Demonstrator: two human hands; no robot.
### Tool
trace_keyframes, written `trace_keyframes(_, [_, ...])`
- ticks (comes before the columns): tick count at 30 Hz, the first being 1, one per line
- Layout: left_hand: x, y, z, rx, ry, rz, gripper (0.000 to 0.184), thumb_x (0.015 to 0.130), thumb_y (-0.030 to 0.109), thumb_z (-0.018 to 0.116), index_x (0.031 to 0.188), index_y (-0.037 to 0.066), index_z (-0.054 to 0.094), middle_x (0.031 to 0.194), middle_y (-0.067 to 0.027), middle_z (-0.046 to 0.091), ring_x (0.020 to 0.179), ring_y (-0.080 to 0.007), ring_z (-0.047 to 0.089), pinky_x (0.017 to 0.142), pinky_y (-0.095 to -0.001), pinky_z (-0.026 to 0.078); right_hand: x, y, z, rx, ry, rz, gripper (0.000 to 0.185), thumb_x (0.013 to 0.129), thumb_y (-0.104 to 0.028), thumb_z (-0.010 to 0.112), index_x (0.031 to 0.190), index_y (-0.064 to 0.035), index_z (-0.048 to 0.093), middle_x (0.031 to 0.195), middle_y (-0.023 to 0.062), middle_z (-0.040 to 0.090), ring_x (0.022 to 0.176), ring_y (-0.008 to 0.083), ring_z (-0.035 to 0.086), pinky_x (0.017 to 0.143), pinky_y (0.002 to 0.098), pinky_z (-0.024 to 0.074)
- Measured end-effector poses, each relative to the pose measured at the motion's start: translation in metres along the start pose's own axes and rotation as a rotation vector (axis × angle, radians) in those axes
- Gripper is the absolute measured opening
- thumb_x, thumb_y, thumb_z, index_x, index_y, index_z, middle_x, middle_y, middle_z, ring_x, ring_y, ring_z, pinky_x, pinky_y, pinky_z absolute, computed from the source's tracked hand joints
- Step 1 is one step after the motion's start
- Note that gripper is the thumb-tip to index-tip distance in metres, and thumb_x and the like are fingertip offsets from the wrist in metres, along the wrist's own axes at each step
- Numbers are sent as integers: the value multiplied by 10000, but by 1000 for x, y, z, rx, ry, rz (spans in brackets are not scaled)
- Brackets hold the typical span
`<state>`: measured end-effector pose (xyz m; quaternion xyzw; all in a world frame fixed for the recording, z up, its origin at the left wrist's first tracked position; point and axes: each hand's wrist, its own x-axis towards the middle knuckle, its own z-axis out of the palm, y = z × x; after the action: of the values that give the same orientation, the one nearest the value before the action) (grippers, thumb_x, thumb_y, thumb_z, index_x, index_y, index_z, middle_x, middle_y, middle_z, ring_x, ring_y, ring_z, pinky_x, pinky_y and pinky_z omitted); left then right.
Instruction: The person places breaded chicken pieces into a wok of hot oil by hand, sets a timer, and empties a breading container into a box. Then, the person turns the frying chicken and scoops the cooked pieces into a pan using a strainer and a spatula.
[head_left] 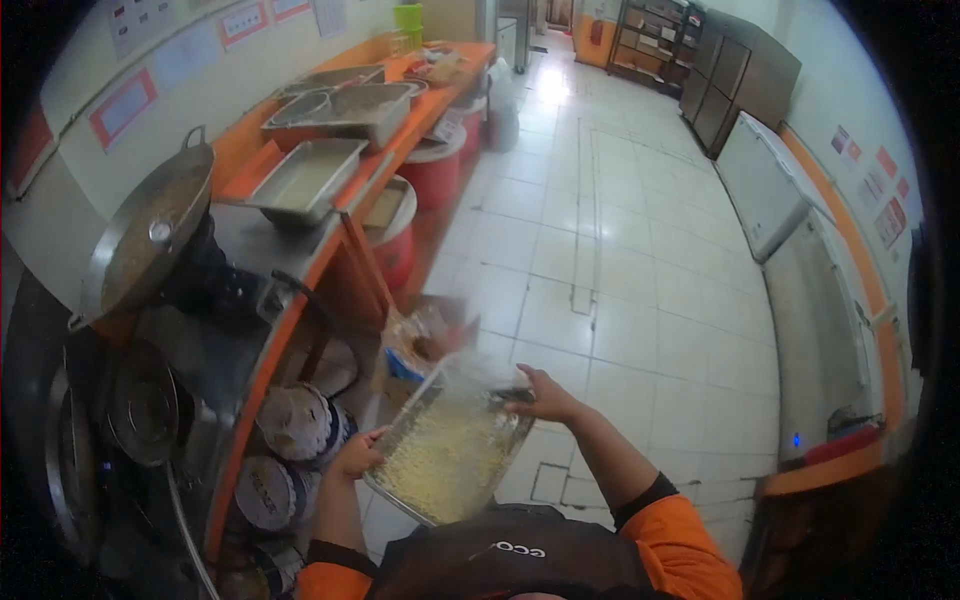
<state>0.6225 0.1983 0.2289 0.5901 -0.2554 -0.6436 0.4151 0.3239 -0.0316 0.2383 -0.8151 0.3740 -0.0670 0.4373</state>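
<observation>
Pale tiled floor (640, 270) running far back between two light walls.
An orange counter (245, 172) lines the left wall (222, 92), below posted notices (185, 62). Toward the far end, dark shelves (648, 42) stand beside a tall steel fridge (728, 82). Nearer, a white chest freezer (765, 185) sits against the right wall (835, 90), which carries an orange band (808, 158). Light glares (550, 82) off the tiles.

Metal tray (514, 434) | held up, angled | pale yellow shreds (440, 455) inside (loose)
</observation>
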Motion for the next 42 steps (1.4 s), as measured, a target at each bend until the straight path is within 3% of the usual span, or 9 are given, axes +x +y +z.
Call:
trace_keyframes(6, [82,88,-26,254,-64,16,570,572,-61,485,1136,10,448,977,-28,535,847,-110,494,718,-222,390,155,-31,24,-587,72,-188,784,617,-331,652,1254,-134,238,1254,170,268,1080,352,358,850,430,363])
trace_keyframes(16, [128,170,-59,457,166,64,628,562,-29,501,1166,137,452,837,2,566,596,-81,470,493,-229,391,327,-35,-19,-319,-121,-178,433,660,-117,561,1085,-121,482,948,152,558,861,284,544,769,341,417])
trace_keyframes(20, [134,179,-61,145,216,85,626,586,-37,528,1184,117,425,898,-15,566,679,-85,501,560,-235,419,408,-47,-24,-434,-193,-340,307,755,-292,505,985,-92,546,844,177,573,777,329,553,710,370,428])
trace_keyframes(21, [140,171,-61,152,280,101,624,588,-44,528,1184,106,422,929,-19,560,720,-91,503,602,-233,417,398,-92,-45,-168,-280,-99,382,788,-387,435,953,-63,552,859,217,557,808,356,533,712,384,419])
trace_keyframes(24, [158,160,-54,147,423,96,618,594,-60,531,1185,77,414,1020,-30,534,836,-106,498,717,-228,398,455,-91,-52,-718,-388,-646,312,790,-316,434,896,-50,559,886,199,557,754,331,555,655,369,448])
trace_keyframes(28, [170,165,-23,118,557,135,617,598,-55,555,1186,65,409,1094,-30,498,905,-117,481,790,-230,369,510,-65,-47,-65,-732,-119,394,828,-365,354,955,-43,545,855,147,587,782,258,562,704,345,431])
trace_keyframes(29, [174,160,-17,135,608,185,618,599,-52,562,1186,67,409,1101,-29,494,907,-119,481,794,-231,368,543,-34,-23,111,-1104,-126,438,814,-410,370,1016,-51,518,903,95,578,848,221,544,759,348,412])
trace_keyframes(32, [178,161,-1,-53,608,134,565,654,-48,514,1193,79,404,1087,-18,498,925,-93,437,819,-215,339,553,-23,-24,363,-1471,255,426,813,-390,380,1035,-48,504,937,98,563,871,222,534,766,350,409])
trace_keyframes(42, [209,37,43,-760,774,236,626,575,-91,516,1177,53,417,1045,-65,516,901,-155,498,793,-231,371,452,64,-10,795,-1491,766,407,808,-322,414,1097,-39,458,1053,111,512,949,225,500,789,356,399])
